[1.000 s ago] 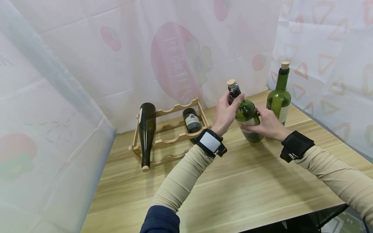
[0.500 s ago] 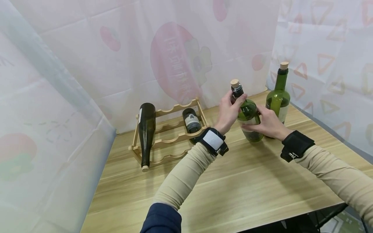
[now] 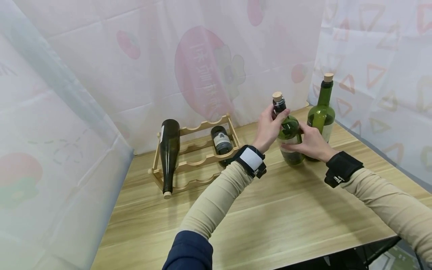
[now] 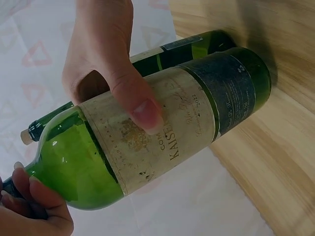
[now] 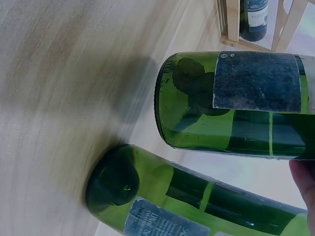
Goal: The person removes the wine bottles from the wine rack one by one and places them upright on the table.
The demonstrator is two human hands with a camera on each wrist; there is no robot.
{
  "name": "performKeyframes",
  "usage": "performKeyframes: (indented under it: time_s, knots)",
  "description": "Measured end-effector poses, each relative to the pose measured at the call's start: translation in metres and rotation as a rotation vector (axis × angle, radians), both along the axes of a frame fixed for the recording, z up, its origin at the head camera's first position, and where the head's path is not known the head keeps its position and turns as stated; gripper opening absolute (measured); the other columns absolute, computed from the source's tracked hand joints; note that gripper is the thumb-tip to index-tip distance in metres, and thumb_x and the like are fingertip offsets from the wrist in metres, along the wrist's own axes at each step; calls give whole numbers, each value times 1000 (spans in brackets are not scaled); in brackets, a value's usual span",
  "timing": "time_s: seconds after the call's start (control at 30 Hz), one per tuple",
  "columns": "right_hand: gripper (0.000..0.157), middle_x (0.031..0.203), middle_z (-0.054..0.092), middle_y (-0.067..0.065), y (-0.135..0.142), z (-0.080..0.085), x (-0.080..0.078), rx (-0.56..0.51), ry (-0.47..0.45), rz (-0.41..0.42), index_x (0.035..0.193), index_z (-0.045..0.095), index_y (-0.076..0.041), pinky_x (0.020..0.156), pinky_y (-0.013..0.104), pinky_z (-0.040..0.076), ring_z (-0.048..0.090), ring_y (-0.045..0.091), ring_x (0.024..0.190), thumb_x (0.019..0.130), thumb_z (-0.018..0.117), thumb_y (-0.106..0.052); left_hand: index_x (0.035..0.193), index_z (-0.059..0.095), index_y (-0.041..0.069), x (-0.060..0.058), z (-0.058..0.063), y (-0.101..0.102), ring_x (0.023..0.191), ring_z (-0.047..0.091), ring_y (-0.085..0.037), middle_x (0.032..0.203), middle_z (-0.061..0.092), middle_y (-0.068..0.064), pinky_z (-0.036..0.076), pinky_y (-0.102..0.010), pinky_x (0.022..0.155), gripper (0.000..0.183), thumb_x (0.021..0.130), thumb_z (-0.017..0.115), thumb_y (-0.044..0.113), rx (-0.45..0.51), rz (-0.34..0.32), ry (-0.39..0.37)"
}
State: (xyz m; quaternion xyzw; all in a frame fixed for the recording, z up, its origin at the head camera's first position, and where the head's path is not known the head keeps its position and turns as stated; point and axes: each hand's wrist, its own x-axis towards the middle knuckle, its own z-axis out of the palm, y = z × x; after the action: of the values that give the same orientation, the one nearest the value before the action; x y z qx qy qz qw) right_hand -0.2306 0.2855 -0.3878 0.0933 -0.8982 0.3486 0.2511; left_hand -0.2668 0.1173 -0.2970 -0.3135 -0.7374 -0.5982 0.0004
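A green wine bottle (image 3: 289,129) with a cork and a pale label is held in both hands, its neck leaning slightly left in the head view. My left hand (image 3: 268,129) pinches the neck just under the cork. Around the bottle's body my right hand (image 3: 314,144) grips, its thumb across the label in the left wrist view. The base (image 5: 165,101) appears slightly off the table in the right wrist view. Close behind, to the right, a second corked green bottle (image 3: 322,112) stands upright, partly hidden by my right hand.
A wooden wine rack (image 3: 194,164) stands on the table (image 3: 270,225) to the left. A dark bottle (image 3: 170,150) lies neck-forward at its left end, and another labelled bottle (image 3: 222,140) lies at its right. Printed curtains (image 3: 141,86) enclose the back and sides.
The held bottle's neck has swung to the right, bringing it closer to upright. My left hand has moved right with it, while my right hand has stayed nearly in place.
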Motion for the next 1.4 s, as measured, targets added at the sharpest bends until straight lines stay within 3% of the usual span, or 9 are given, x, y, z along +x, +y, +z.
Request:
performKeyframes:
  time_s: [0.43,0.67,1.0,1.4]
  knots:
    - [77,127,61,24,5,-5,-4,-27,-128,-50,135,47,-5,93,58,48,60,43,114,74,84,-35,120,58,11,-7,-1,13,72,60,-13,89,65,-7,49,-17,63,34,97,57,36,-111,13,21]
    - [72,124,62,24,8,-8,-5,-37,-133,-61,130,49,-3,93,57,48,60,41,113,74,83,-33,121,57,11,-7,-2,16,72,60,-13,89,65,-7,48,-17,63,34,97,57,35,-132,26,37]
    - [73,125,61,26,8,-7,-4,-38,-172,-77,131,48,-2,93,56,48,59,42,114,77,81,-38,118,58,12,-10,-2,20,85,64,-11,103,70,-8,51,-19,71,33,97,58,36,-146,37,29]
    - [78,131,57,27,8,-9,-4,-35,-206,-84,135,45,-2,97,58,46,54,44,121,78,79,-42,116,59,12,-15,-1,22,78,58,-10,93,64,-3,48,-19,66,29,96,59,33,-171,26,0]
